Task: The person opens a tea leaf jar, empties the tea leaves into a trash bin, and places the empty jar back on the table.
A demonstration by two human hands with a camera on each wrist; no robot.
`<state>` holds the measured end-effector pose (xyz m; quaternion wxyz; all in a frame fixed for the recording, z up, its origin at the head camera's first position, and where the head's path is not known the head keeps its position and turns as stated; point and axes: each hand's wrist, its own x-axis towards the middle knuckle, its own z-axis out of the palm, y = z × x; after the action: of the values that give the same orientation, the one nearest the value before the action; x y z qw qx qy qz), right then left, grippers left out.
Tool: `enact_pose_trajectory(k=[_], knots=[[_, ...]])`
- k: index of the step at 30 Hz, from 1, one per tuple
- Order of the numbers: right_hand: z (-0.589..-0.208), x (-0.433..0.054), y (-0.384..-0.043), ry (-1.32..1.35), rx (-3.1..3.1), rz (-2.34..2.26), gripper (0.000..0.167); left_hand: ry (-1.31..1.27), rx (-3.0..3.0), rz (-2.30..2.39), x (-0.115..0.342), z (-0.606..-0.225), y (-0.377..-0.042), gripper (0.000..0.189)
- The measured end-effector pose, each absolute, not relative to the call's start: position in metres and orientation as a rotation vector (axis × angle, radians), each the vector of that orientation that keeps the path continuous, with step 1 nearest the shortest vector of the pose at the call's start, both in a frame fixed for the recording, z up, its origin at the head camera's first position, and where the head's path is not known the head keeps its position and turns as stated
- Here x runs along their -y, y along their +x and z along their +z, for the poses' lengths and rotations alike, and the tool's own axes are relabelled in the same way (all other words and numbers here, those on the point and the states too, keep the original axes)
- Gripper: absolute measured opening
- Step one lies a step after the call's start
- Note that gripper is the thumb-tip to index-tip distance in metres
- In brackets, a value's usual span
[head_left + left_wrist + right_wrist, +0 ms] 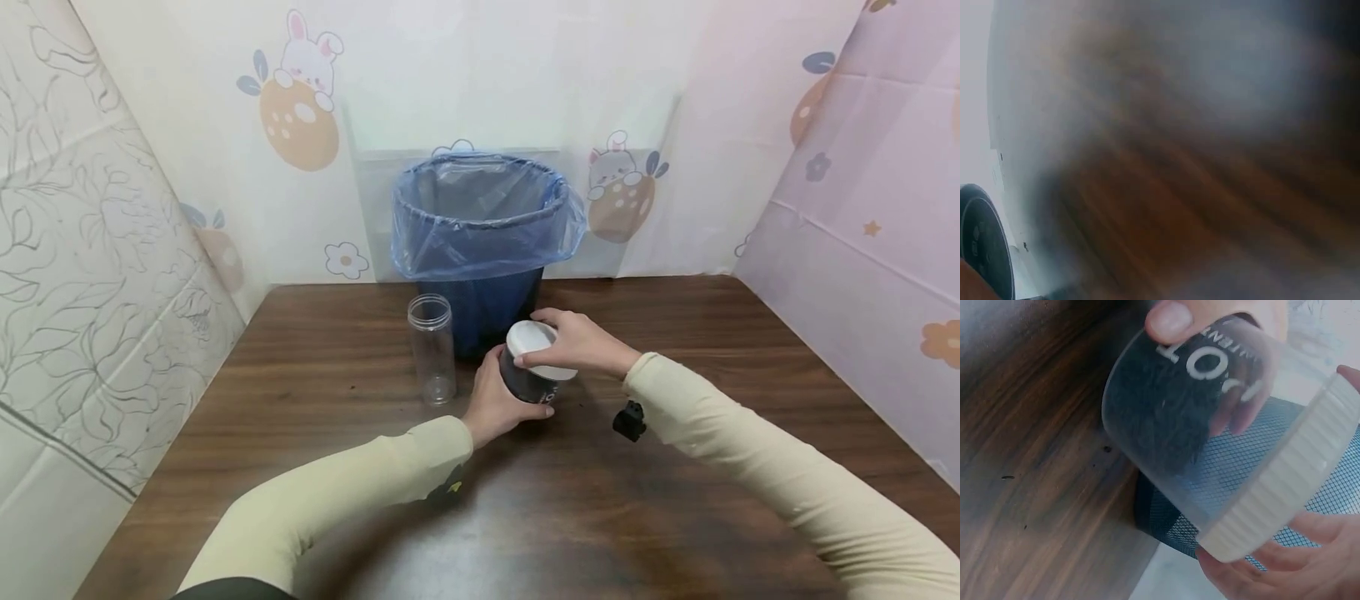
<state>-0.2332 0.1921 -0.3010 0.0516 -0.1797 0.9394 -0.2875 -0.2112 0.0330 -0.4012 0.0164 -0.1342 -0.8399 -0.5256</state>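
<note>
A clear jar (1172, 412) with dark loose contents, white lettering and a ribbed white lid (1285, 481) is tilted between both hands. My left hand (501, 404) grips the jar's body, its thumb near the lettering. The right hand (585, 343) holds the lid, fingers and thumb around its rim. The lid sits on the jar's mouth. In the left wrist view most is blurred; the jar's dark round base (986, 247) shows at the lower left. To the left of the hands, an uncapped clear jar (432, 354) stands upright on the table.
Behind the hands stands a dark mesh bin (480, 310) with a blue bag (487, 250) folded over its rim. The brown wooden table (337, 367) carries a few small dark specks. Printed cloth walls (495, 75) enclose the back and sides.
</note>
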Motion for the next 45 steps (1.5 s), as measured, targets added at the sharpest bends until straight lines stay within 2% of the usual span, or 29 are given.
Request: enact_pose_trajectory(k=[6, 21, 28, 35, 45], knots=[[-0.297, -0.204, -0.232, -0.569, -2.621, -0.953, 0.084, -0.491, 2.63, -1.553, -0.025, -0.392, -0.204, 0.102], [-0.306, -0.212, -0.232, -0.846, -2.512, -0.953, 0.08, -0.653, 2.675, -1.368, -0.01, -0.397, -0.204, 0.108], [-0.31, -0.216, -0.235, -0.96, -2.485, -1.004, 0.071, -0.681, 2.686, -1.363, -0.007, -0.393, -0.205, 0.107], [-0.309, -0.219, -0.232, -1.222, -2.499, -0.891, 0.086, -0.712, 2.714, -1.441, -0.005, -0.395, -0.202, 0.104], [-0.308, -0.222, -0.233, -1.335, -2.292, -0.968, 0.09, -0.79, 2.729, -1.519, 0.003, -0.386, -0.203, 0.103]])
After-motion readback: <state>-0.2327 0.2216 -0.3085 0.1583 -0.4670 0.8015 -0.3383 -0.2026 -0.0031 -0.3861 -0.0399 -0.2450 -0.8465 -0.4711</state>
